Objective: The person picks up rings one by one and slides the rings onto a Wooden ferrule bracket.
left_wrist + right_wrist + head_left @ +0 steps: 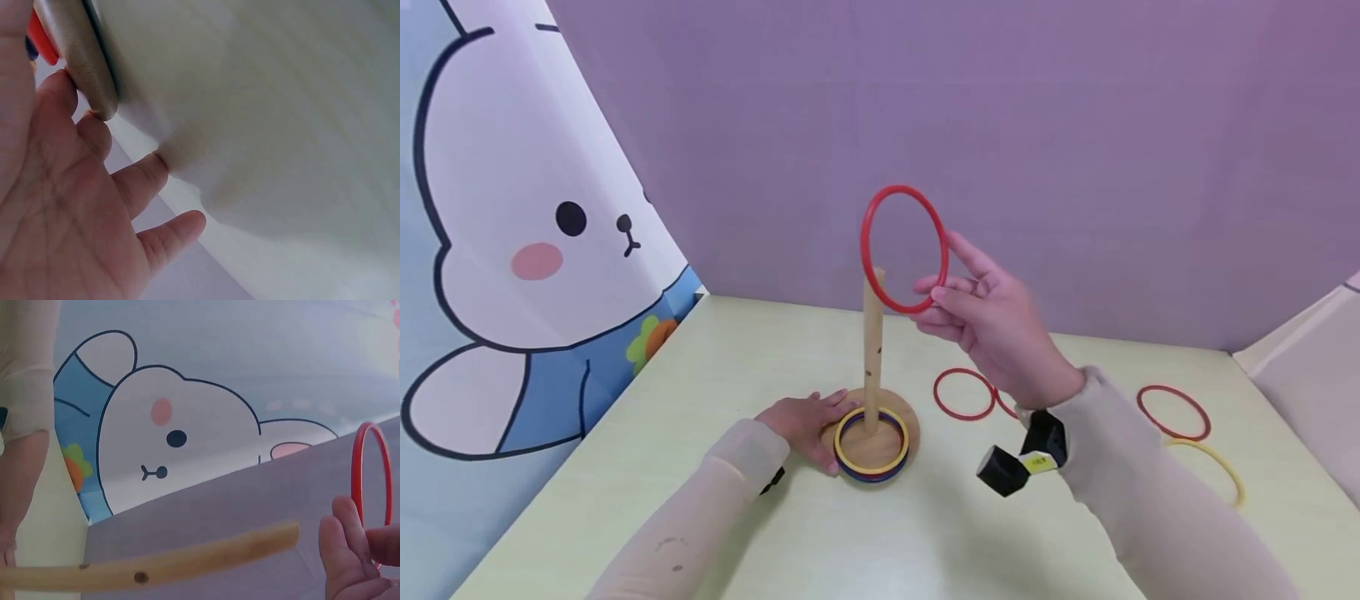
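My right hand (992, 321) is raised and pinches a thin red ring (901, 189) by its lower right edge, index finger stretched along the side. In the head view the ring stands upright and overlaps the top of a wooden peg (872, 350). The right wrist view shows the red ring (357, 462) to the right of the peg's tip (284, 534). With spread fingers, my left hand (808, 427) touches the left side of the round wooden base (898, 402). Around the peg's foot lie a yellow ring (871, 472) and a blue ring (872, 479), with a bit of red between them.
On the table right of the base lies a red ring (964, 417); another red ring (1006, 407) beside it is partly hidden by my right wrist. Farther right, a red ring (1161, 387) lies by a yellow ring (1238, 492). A purple wall (775, 167) stands behind the table.
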Tool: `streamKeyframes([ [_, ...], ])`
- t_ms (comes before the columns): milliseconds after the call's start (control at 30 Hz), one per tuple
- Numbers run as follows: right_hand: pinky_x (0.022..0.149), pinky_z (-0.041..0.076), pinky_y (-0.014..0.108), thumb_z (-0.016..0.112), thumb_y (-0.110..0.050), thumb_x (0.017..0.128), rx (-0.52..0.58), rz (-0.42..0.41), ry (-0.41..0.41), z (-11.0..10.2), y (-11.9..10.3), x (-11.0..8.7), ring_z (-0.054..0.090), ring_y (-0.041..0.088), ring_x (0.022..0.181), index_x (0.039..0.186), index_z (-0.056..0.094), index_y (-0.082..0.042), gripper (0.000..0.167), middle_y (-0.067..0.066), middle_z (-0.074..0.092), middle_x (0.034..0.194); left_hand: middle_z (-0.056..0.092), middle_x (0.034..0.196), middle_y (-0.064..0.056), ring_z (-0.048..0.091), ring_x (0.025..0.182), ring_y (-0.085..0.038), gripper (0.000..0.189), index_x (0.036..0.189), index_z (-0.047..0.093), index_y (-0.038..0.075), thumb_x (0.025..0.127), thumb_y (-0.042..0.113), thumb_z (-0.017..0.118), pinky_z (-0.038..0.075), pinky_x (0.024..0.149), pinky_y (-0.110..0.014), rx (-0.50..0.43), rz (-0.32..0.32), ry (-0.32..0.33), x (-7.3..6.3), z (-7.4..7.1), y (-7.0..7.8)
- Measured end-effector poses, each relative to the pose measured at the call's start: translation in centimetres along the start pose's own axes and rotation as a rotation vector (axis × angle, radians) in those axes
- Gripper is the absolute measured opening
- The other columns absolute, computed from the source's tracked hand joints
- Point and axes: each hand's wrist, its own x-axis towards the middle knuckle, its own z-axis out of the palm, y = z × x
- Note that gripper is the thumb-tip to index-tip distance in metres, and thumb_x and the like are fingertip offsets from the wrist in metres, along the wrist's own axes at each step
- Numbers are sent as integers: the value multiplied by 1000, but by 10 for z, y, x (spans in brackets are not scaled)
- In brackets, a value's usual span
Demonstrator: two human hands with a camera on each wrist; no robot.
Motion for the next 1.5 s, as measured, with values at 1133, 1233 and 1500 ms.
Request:
streamKeyframes([
  [1133, 78, 55, 31, 45, 10, 95, -162, 240, 77, -17, 117, -1, 67, 12, 71, 151, 24, -4, 61, 13, 61, 97, 25, 157, 7, 27, 140, -35, 97, 150, 33, 28, 69, 49, 81, 38, 100, -55, -15, -9, 7, -2, 1, 1],
  [1233, 75, 56, 28, 46, 10, 95, -178, 257, 88, -22, 132, -6, 67, 12, 70, 150, 25, -2, 61, 17, 62, 100, 26, 157, 6, 24, 142, -32, 96, 149, 35, 28, 69, 50, 82, 35, 104, -54, -22, -25, 2, -1, 3, 0],
  [1500, 72, 57, 31, 50, 8, 94, -198, 282, 130, -27, 163, -26, 67, 13, 67, 147, 28, 3, 58, 14, 60, 91, 21, 158, 4, 21, 143, -31, 102, 152, 28, 30, 68, 53, 81, 32, 105, -56, -23, -28, -20, -2, 0, 0],
])
